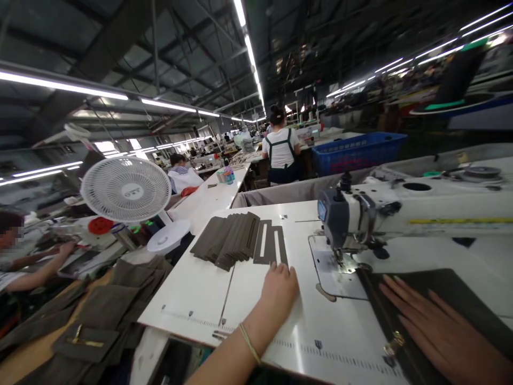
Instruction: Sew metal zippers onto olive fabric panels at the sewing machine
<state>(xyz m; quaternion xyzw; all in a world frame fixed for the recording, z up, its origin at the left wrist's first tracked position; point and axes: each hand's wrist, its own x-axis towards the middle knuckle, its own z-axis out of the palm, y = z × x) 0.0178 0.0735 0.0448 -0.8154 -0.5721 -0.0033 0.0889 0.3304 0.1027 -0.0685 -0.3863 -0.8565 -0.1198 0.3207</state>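
Observation:
My left hand (280, 286) has its fingers curled together at the lower end of a narrow, dark olive slotted fabric piece (282, 243). Another slotted piece (260, 251) lies just left of it, beside a fanned stack of similar pieces (228, 240). My right hand (444, 326) lies flat, fingers stretched, on a dark olive fabric panel (433, 280). A gold metal zipper pull (396, 340) shows on that panel's left part. The panel's far left corner reaches the presser foot of the sewing machine (340, 256).
A white fan (128, 190) stands beyond the white sewing table (192, 299) on the left. Olive fabric pieces (104, 310) are heaped at lower left. A blue crate (356, 152) and a seated person (282, 147) are ahead. Another person's arm (44, 267) is at far left.

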